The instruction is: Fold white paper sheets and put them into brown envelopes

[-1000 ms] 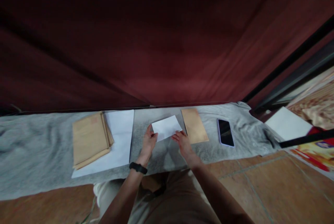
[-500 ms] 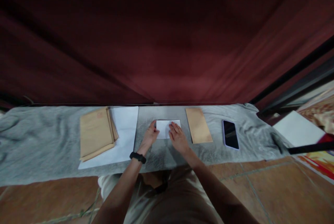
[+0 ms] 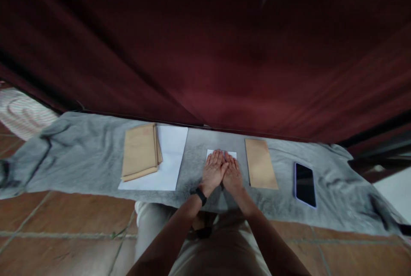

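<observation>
Folded white paper (image 3: 221,154) flat on the grey cloth (image 3: 80,160), almost wholly hidden; only its far edge and corners showing past the fingertips. Left hand (image 3: 213,172) and right hand (image 3: 233,175) side by side on top of it, palms down, touching along the thumbs. Fingers straight and pressed together, pinching nothing, simply bearing down. Black band (image 3: 201,194) on the left wrist.

Just right of the folded paper, a single brown envelope (image 3: 260,169), lengthwise, apart from the hands. Further right of the paper, a dark phone (image 3: 305,184), face up. Left of the paper, a larger white sheet (image 3: 167,160) with a stack of brown envelopes (image 3: 139,151) lying on its left part. Behind all of it, a dark red curtain (image 3: 224,53); in front, tiled floor (image 3: 64,216) and knees in light trousers.

Step in hand, judging by the flat palms: pressing a crease into the fold. Next move likely calling for a sweep outward along the crease, then a lift of the hands and a pinch at one edge, perhaps toward the single envelope; care needed to keep the fold from springing open and the edges aligned.
</observation>
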The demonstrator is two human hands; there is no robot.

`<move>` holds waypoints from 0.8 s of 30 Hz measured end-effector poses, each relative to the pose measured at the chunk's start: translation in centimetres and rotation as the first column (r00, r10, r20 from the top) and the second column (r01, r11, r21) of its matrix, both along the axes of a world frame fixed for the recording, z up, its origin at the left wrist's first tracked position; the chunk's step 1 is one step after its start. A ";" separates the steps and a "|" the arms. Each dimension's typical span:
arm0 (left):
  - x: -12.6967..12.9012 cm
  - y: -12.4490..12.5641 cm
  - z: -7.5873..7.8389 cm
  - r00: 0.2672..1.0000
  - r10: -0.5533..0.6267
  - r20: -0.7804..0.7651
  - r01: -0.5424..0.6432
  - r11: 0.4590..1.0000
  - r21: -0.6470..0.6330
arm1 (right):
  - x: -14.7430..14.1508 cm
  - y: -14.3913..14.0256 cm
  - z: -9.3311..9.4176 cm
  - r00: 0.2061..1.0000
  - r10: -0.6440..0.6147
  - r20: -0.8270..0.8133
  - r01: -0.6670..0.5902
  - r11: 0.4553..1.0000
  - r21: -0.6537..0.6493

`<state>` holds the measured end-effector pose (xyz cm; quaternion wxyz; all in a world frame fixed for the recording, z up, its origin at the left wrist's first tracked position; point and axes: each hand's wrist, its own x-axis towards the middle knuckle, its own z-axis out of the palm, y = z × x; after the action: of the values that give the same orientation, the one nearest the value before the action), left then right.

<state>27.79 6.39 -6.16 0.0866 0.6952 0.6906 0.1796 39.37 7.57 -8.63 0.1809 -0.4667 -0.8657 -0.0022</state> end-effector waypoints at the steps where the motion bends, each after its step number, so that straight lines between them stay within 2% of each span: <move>1: -0.2 -0.1 -0.3 0.999 0.004 -0.040 -0.003 1.000 0.006 | 0.0 0.0 0.1 1.000 -0.001 0.004 0.001 1.000 0.002; 7: -1.5 -0.8 -1.4 0.988 0.038 -0.151 -0.034 0.999 0.028 | 0.0 -0.2 0.0 0.999 -0.029 -0.017 0.029 0.999 0.023; 14: -2.7 -1.1 -2.1 0.986 0.070 -0.153 -0.059 0.995 0.076 | -0.1 0.0 -0.2 0.996 -0.066 -0.052 0.068 0.997 0.029; 24: -4.0 -1.9 -1.5 0.977 0.121 -0.175 -0.112 0.992 0.060 | 0.9 0.4 -0.9 0.991 -0.121 -0.063 0.124 0.991 0.059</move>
<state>23.77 4.47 -7.66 -0.0038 0.6686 0.7306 0.1386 40.22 7.94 -9.49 0.2204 -0.5129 -0.8293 -0.0266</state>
